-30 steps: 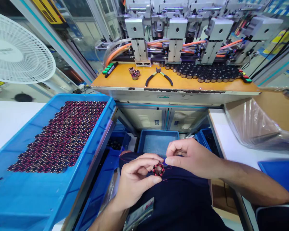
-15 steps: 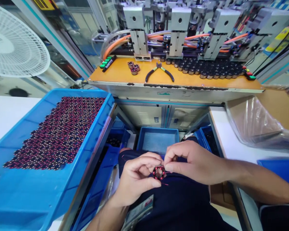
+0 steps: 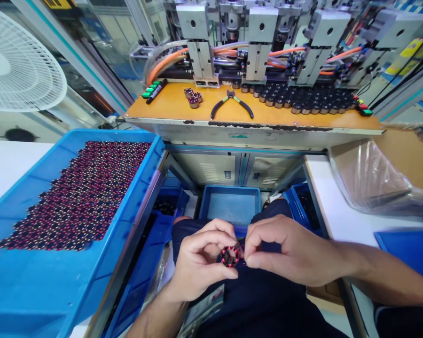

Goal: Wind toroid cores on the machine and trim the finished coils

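Over my lap, my left hand [image 3: 206, 260] grips a small motor stator [image 3: 230, 257] between thumb and fingers. The stator is a ring with red wire windings around an open centre, its face turned up toward me. Just to its right, my right hand [image 3: 284, 249] has thumb and forefinger pinched together. Thin red wire ends [image 3: 242, 249] run from the ring toward those fingertips; the pinch appears to be on them, though the tips cover the exact spot.
On the left stands a blue tray [image 3: 17, 277] with rows of similar stators [image 3: 81, 197]. Ahead, an orange bench [image 3: 183, 115] carries pliers [image 3: 231, 104], markers [image 3: 155, 90], a few stators [image 3: 193, 98] and many dark-topped parts [image 3: 292, 98] under a machine. A blue bin [image 3: 230, 206] sits below.
The stator has tilted slightly and shifted a little left and down in my left hand. My right hand has moved slightly right and down, widening the gap between the hands.
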Demonstrator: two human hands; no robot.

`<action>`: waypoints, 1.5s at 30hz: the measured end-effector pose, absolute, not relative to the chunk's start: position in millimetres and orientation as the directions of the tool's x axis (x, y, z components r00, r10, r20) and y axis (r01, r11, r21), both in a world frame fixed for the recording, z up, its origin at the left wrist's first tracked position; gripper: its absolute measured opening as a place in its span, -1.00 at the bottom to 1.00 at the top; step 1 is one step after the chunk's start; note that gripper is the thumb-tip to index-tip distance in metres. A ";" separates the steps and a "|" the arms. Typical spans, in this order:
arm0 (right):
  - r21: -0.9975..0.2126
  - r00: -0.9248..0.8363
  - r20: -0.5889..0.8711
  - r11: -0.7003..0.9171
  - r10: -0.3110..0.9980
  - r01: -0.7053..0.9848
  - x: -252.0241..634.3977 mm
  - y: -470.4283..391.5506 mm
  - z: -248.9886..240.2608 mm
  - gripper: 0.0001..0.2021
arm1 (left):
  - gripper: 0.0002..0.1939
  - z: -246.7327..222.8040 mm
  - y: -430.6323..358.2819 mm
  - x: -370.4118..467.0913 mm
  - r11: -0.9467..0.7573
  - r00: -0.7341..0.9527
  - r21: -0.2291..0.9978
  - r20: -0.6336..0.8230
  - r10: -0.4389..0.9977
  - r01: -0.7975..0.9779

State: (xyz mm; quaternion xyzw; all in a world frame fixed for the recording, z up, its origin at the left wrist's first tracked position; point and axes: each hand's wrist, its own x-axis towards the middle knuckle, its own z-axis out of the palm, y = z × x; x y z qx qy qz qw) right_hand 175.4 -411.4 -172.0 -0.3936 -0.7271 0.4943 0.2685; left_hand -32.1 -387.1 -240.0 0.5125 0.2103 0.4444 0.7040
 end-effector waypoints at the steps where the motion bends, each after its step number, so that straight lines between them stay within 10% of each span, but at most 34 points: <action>1: -0.908 -0.571 0.041 0.269 0.820 0.322 179.7 -411.3 -172.5 -0.90 | -0.67 -240.5 -387.4 -31.9 0.107 0.528 0.901 0.147 0.836 -0.421; 9: -0.486 -0.608 0.574 0.826 0.548 0.285 184.4 -398.0 -189.4 -0.86 | -0.66 -242.5 -387.5 -26.1 0.367 0.670 0.803 0.053 0.741 -0.469; 21: -0.456 -0.573 0.653 0.861 0.495 0.224 174.3 -390.2 -192.8 -0.89 | -0.63 -245.0 -386.3 -24.5 0.488 0.719 0.735 0.000 0.695 -0.471; 32: -0.618 -0.262 0.663 0.710 0.702 0.337 158.5 -409.2 -213.4 -0.91 | -0.61 -242.4 -384.1 -23.4 -0.059 0.455 0.906 0.266 0.850 -0.420; 36: -0.608 -0.214 0.690 0.715 0.691 0.345 154.9 -411.4 -217.2 -0.89 | -0.43 -241.7 -383.0 -27.4 0.053 0.508 0.927 0.156 0.847 -0.372; 45: -0.564 -0.193 0.701 0.699 0.687 0.439 153.5 -414.6 -217.3 -0.91 | -0.73 -243.0 -391.7 -32.9 0.116 0.533 0.915 0.119 0.838 -0.387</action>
